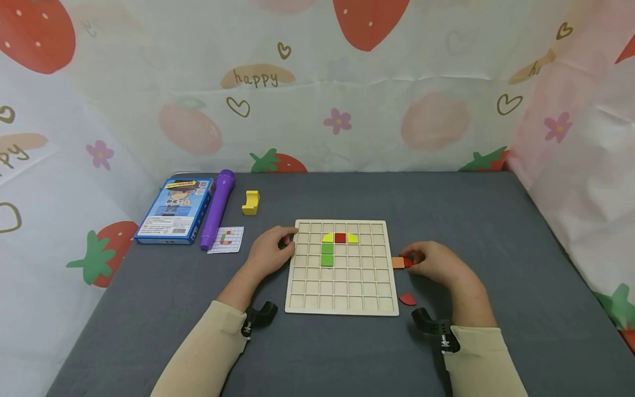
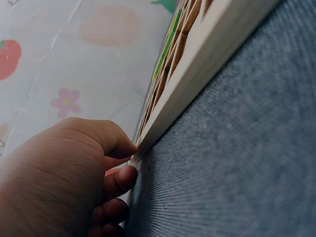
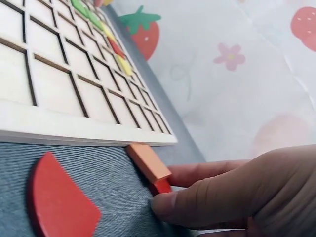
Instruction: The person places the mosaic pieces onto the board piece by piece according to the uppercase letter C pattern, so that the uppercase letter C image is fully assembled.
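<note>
Five tiles sit in my grid board (image 1: 342, 309); most cells are bare. My left hand (image 1: 268, 253) grips the board's edge with curled fingers, while my right hand (image 1: 436, 263) pinches a small red piece (image 1: 408, 262) beside the orange tile (image 1: 398, 262); a red quarter-round (image 1: 408, 299) waits on the worktop (image 1: 496, 231).

Head view high, facing down-forward; wrist views low, close, flanking wooden grid board (image 1: 342, 268), seen by all.

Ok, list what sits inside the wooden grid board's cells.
The wooden grid board holds two yellow pieces flanking a red square, with two green squares below. The left hand hides its left edge.
</note>
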The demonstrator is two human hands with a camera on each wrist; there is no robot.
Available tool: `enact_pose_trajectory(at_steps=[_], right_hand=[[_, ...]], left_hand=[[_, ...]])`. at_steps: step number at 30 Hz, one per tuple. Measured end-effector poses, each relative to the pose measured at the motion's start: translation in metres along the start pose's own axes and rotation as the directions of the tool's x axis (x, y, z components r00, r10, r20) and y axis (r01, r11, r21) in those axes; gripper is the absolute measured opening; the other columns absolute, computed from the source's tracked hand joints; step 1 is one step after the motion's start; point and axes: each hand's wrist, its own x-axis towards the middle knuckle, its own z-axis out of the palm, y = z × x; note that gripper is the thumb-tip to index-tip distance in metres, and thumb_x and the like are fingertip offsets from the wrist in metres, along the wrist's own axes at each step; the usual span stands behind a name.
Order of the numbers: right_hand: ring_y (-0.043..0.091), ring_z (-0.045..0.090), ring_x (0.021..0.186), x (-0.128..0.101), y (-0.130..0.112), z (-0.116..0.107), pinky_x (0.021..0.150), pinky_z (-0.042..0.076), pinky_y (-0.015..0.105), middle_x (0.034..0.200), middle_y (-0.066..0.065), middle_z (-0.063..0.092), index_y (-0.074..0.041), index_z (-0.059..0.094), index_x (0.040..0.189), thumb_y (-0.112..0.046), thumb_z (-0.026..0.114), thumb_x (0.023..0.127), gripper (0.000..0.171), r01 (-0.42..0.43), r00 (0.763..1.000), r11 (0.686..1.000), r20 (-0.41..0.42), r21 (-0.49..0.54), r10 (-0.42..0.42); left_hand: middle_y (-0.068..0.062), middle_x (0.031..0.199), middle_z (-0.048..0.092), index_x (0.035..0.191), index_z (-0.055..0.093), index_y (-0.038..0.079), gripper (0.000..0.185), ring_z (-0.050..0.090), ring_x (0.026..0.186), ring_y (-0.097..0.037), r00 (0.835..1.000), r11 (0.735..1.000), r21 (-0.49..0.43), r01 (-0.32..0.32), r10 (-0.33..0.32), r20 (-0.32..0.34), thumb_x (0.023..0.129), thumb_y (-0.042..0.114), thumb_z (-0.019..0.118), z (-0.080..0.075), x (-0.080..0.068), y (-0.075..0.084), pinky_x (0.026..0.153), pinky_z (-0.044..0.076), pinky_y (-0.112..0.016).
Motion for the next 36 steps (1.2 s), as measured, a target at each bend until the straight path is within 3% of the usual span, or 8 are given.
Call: enact_pose_trajectory(at_steps=[9,14,18,22,25,30,33,36], right_hand=[[0.027,0.057,0.086,0.004,0.003,0.004,0.076,0.048,0.044,0.098,0.013,0.064,0.001,0.07,0.115,-0.006,0.071,0.088,0.027,0.007,0.997,0.998,-0.071,-0.055,-0.011],[0.032,0.06,0.095,0.002,0.002,0.001,0.084,0.049,0.049,0.107,0.017,0.066,0.002,0.069,0.119,-0.006,0.067,0.092,0.028,0.008,0.991,0.999,-0.13,-0.045,-0.014],[0.035,0.061,0.103,0.001,0.001,-0.001,0.088,0.049,0.052,0.115,0.021,0.067,0.0,0.071,0.122,0.0,0.061,0.095,0.029,0.023,0.989,0.999,-0.145,-0.047,-0.03],[0.036,0.058,0.1,0.002,0.003,-0.002,0.084,0.049,0.051,0.115,0.022,0.064,0.0,0.074,0.119,0.008,0.053,0.089,0.037,0.037,0.987,0.997,-0.152,-0.075,-0.048],[0.037,0.058,0.098,0.002,0.005,-0.004,0.082,0.049,0.052,0.113,0.023,0.061,0.001,0.072,0.12,0.0,0.062,0.09,0.032,0.024,0.982,0.994,-0.186,-0.108,-0.044],[0.035,0.061,0.095,-0.001,0.007,-0.007,0.081,0.049,0.052,0.108,0.022,0.065,0.003,0.069,0.117,-0.021,0.078,0.089,0.038,-0.096,0.976,0.989,-0.206,-0.116,0.071],[0.035,0.061,0.093,-0.002,0.008,-0.007,0.079,0.048,0.05,0.108,0.021,0.066,0.002,0.072,0.115,-0.009,0.07,0.09,0.028,-0.077,0.981,0.99,-0.187,-0.118,0.054],[0.038,0.06,0.101,0.0,0.009,-0.006,0.084,0.048,0.052,0.116,0.023,0.065,0.002,0.072,0.121,0.003,0.059,0.088,0.035,-0.02,0.984,0.995,-0.18,-0.097,0.003]], left_hand=[[-0.001,0.089,0.055,0.132,0.07,0.011,0.038,0.049,0.079,-0.019,1.0,1.0,0.002,0.004,-0.004,0.007,0.095,0.016,0.061,0.0,0.0,0.0,0.074,0.038,-0.037],[-0.001,0.089,0.055,0.132,0.07,0.01,0.038,0.05,0.079,-0.019,1.0,1.0,0.005,0.003,-0.003,0.008,0.096,0.017,0.061,0.0,0.0,0.0,0.074,0.038,-0.037],[-0.001,0.089,0.055,0.131,0.07,0.009,0.037,0.05,0.079,-0.019,1.0,1.0,0.002,-0.005,0.005,0.004,0.096,0.016,0.062,0.0,0.0,0.0,0.074,0.038,-0.037],[-0.001,0.087,0.055,0.131,0.07,0.009,0.037,0.049,0.077,-0.018,1.0,1.0,0.001,-0.016,0.016,-0.002,0.095,0.016,0.063,0.0,0.0,-0.001,0.073,0.038,-0.037],[0.0,0.088,0.055,0.131,0.07,0.009,0.037,0.049,0.077,-0.018,1.0,1.0,0.002,-0.017,0.017,-0.004,0.095,0.015,0.062,0.0,0.0,-0.002,0.073,0.038,-0.037],[-0.001,0.088,0.055,0.131,0.07,0.01,0.037,0.049,0.077,-0.019,1.0,1.0,0.004,-0.013,0.013,-0.005,0.095,0.015,0.061,0.0,0.001,-0.002,0.073,0.038,-0.037],[-0.001,0.089,0.056,0.131,0.07,0.01,0.037,0.049,0.078,-0.019,1.0,1.0,0.004,-0.008,0.008,-0.001,0.096,0.015,0.061,0.001,0.001,-0.002,0.074,0.038,-0.037],[-0.001,0.089,0.056,0.132,0.07,0.01,0.037,0.049,0.078,-0.019,1.0,1.0,0.004,-0.006,0.006,0.001,0.096,0.015,0.061,0.001,0.0,-0.002,0.073,0.038,-0.037]])
